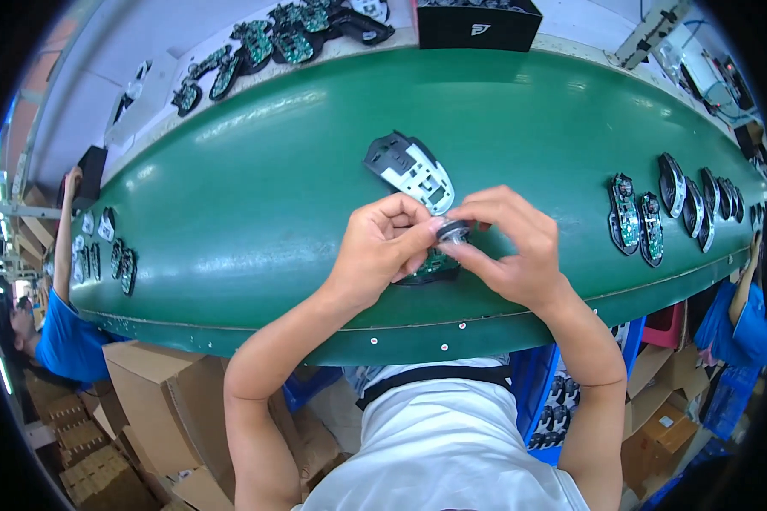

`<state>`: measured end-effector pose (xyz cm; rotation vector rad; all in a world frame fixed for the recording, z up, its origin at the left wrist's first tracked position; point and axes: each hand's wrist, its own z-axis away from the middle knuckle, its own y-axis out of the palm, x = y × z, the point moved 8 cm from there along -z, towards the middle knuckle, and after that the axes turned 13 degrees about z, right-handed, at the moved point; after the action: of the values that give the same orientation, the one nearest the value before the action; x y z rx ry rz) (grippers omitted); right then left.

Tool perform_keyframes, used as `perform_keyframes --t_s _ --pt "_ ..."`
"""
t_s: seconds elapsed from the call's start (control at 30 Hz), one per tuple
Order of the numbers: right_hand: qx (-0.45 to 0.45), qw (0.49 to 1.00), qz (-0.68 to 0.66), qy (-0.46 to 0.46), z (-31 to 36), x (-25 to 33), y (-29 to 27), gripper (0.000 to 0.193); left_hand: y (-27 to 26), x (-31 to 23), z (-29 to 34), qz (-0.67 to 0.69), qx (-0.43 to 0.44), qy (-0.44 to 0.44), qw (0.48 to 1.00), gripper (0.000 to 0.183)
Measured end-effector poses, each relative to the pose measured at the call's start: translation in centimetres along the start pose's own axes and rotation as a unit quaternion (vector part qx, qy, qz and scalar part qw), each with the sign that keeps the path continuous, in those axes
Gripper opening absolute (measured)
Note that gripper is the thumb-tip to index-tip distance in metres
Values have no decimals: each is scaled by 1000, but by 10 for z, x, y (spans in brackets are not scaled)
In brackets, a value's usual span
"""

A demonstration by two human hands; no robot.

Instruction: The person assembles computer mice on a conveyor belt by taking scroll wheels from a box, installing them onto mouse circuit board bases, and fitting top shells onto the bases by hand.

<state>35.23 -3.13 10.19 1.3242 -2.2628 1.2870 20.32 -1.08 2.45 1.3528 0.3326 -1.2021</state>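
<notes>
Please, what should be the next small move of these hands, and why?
Probably lower the dark-rimmed round part toward the green circuit board. The left hand and right hand both have fingertips at this part, and the board shows just below it, partly hidden by the fingers.

Glossy green work surface (pixel 256 170). Black-and-white shell (pixel 426 180) lies mid-surface. Right: two circuit-board units (pixel 625 219), dark-rimmed shells (pixel 672 185); left: pale parts (pixel 106 225), further board units (pixel 128 271).
</notes>
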Motion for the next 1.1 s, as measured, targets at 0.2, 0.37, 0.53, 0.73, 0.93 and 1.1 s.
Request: perform_keyframes --t_s 0.2,0.37,0.53,0.73,0.93,1.1 --pt "42 999 24 14 0 -1 7 22 9 -21 14 -111 -1 197 974 26" --pt "86 996 -16 15 -2 -7 16 21 18 -48 28 -347 55 308 884 26" --pt "97 995 30 10 -7 -1 10 26 23 -57 40 -383 64 382 839 23" --pt "83 996 17 0 -2 -5 12 21 48 -57 47 -478 74 455 748 22" --pt "79 997 10 14 -9 -22 3 17 49 -67 34 -497 50 435 749 19" --pt "40 996 33 76 -1 -48 -17 17 56 -37 31 -564 129 449 681 20"
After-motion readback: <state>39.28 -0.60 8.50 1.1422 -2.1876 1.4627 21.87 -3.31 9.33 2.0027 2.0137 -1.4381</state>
